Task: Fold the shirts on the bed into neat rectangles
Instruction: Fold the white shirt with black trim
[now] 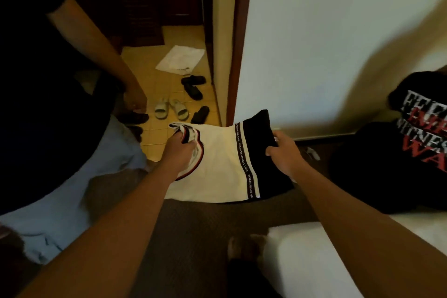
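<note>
both hands (180, 146) gripping white shirt (217, 164)

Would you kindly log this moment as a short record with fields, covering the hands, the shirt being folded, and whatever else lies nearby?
left hand: grips the collar end of the white and black shirt
right hand: grips the shirt's black end
shirt state: partly folded, held at both ends
black printed shirt: lies to the right, unfolded
light blue garment: lies to the left
floor: slippers, white cloth
second person: stands at left

Cream-and-black shirt (217, 164), seemingly folded, held
</note>
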Demonstrator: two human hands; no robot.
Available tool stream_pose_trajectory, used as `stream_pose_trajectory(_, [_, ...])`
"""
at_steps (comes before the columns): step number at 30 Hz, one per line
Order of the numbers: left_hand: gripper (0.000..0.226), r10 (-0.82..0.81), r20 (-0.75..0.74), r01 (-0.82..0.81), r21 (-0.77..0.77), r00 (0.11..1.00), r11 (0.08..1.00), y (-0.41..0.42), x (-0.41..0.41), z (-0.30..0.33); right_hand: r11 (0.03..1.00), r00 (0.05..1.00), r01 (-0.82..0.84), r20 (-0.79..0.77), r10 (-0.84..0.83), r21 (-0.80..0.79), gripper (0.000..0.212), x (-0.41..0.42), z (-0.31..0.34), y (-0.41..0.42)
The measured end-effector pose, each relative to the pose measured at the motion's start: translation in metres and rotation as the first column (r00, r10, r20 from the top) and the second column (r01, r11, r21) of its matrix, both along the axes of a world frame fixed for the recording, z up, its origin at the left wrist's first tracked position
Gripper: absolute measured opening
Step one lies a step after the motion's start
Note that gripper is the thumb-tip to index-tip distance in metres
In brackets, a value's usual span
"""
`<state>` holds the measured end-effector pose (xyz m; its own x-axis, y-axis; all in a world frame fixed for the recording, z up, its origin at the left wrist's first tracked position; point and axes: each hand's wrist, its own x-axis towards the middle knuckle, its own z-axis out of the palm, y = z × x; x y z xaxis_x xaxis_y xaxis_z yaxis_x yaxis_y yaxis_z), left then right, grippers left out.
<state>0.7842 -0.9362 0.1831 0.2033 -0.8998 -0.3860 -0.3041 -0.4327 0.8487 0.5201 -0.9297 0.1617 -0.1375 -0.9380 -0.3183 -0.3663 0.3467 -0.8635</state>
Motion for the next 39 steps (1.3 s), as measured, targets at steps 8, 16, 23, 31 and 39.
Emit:
stream_pose_trajectory(8, [0.048, 0.230, 0.006, -0.230, 0.008, 0.973, 0.973, -0.134, 0.053, 0.007, 0.980, 0.978, -0.195, -0.082, 0.191, -0.041, 0.054, 0.062, -0.007, -0.175])
stream_pose_trajectory(16, [0.018, 0.378, -0.034, -0.380, -0.052, 0.925, 0.924, -0.245, 0.116, 0.023, 0.926, 0.928, -0.373, -0.045, 0.371, -0.065, 0.055, 0.133, 0.014, -0.331])
stream_pose_trajectory(23, [0.019, 0.372, -0.069, -0.378, -0.093, 0.925, 0.921, -0.360, 0.172, 0.030, 0.903, 0.907, -0.421, -0.059, 0.417, -0.082, 0.050, 0.191, 0.022, -0.458])
stream_pose_trajectory(31, [0.027, 0.275, -0.006, -0.273, -0.126, 0.962, 0.954, -0.511, 0.231, 0.040, 0.929, 0.930, -0.363, -0.095, 0.356, -0.072, 0.043, 0.243, 0.029, -0.593])
stream_pose_trajectory(39, [0.012, 0.226, 0.026, -0.222, -0.115, 0.974, 0.968, -0.665, 0.270, 0.046, 0.923, 0.919, -0.378, -0.149, 0.364, -0.074, 0.040, 0.277, 0.033, -0.746])
